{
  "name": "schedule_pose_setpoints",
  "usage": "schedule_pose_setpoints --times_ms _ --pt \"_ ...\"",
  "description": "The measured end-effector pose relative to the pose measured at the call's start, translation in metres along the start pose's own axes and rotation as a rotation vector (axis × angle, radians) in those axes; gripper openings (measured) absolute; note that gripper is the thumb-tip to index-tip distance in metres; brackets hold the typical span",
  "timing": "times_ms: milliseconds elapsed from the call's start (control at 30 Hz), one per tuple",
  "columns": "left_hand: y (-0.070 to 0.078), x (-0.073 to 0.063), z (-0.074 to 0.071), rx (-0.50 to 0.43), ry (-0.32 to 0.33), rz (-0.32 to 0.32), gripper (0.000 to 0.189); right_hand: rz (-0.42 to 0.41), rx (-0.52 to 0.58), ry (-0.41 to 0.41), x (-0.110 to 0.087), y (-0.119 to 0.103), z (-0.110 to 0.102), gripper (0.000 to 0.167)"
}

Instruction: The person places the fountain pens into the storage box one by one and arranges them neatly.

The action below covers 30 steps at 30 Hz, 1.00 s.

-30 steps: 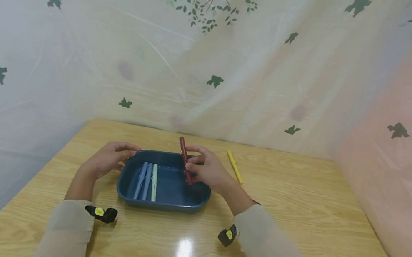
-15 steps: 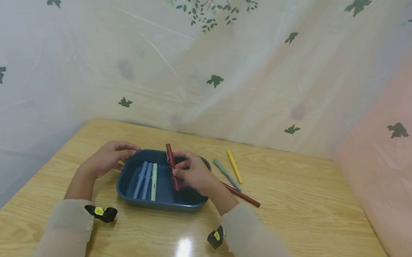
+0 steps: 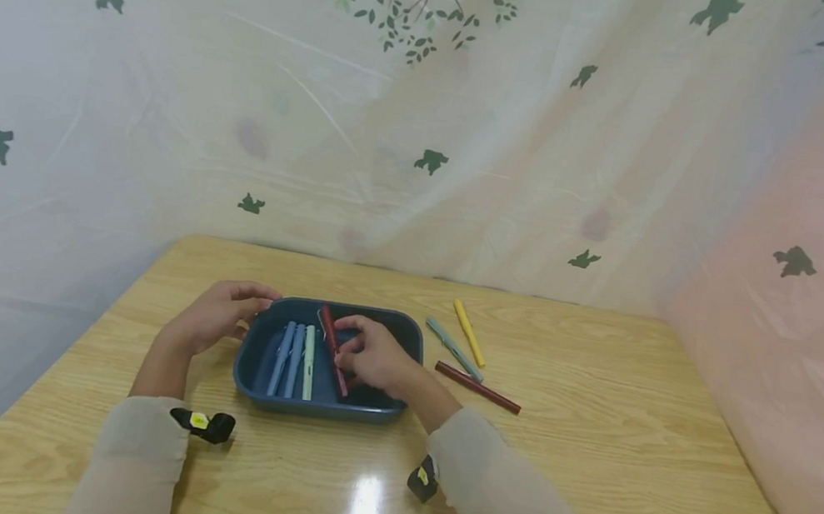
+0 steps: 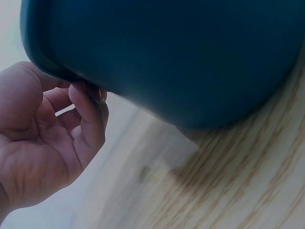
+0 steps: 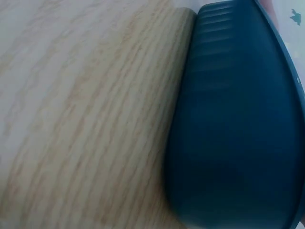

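My right hand (image 3: 374, 358) is inside the dark blue tray (image 3: 358, 413), pinching a dark red pen (image 3: 328, 326) by its side. The pen slants, its far end leaning toward the back wall of the tray; whether it touches the bottom I cannot tell. Left of it two blue pens (image 3: 281, 360) and a pale green pen (image 3: 308, 363) lie side by side. At the tray's back left corner my left hand (image 4: 43, 129) holds the rim between thumb and curled fingers. The right wrist view shows only the tray's outer wall (image 5: 233, 124) and wood; the hand is out of it.
Right of the tray, a yellow pen (image 3: 469, 333), a grey-green pen (image 3: 454, 349) and another dark red pen (image 3: 478, 387) lie on the wooden table (image 3: 626, 447). A patterned curtain (image 3: 526, 177) hangs behind the table.
My right hand has moved left and down into the tray with the dark red pen, near the pale green one. Its arm now uncovers the pens at right. The left hand stays put.
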State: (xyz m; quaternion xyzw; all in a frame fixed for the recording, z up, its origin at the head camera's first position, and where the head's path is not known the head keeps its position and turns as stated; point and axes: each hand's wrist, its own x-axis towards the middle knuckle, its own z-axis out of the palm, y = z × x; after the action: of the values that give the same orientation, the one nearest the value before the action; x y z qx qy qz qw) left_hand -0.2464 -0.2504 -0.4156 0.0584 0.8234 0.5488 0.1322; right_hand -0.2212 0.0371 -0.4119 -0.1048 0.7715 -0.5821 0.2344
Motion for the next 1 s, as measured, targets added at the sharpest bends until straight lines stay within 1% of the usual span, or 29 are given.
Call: schedule_pose_setpoints --times_ms 133,233,367,633,1000 --pt "0.0 0.0 0.0 0.001 -0.002 -0.001 0.038 0.026 -0.021 -0.01 0.0 0.001 0.003 0.051" --pt "0.0 0.001 0.0 -0.001 -0.004 0.0 0.038 0.033 -0.009 -0.015 -0.001 0.001 0.006 0.052" --pt "-0.001 0.001 0.0 -0.003 -0.004 0.001 0.038 0.043 0.021 -0.016 0.0 0.002 0.009 0.053" --pt "0.0 0.0 -0.001 0.003 -0.007 0.007 0.039 0.113 0.111 -0.03 0.0 0.0 0.01 0.051" --pt "0.0 -0.001 0.0 0.001 -0.001 0.011 0.039 0.166 0.091 -0.031 -0.001 -0.003 0.015 0.048"
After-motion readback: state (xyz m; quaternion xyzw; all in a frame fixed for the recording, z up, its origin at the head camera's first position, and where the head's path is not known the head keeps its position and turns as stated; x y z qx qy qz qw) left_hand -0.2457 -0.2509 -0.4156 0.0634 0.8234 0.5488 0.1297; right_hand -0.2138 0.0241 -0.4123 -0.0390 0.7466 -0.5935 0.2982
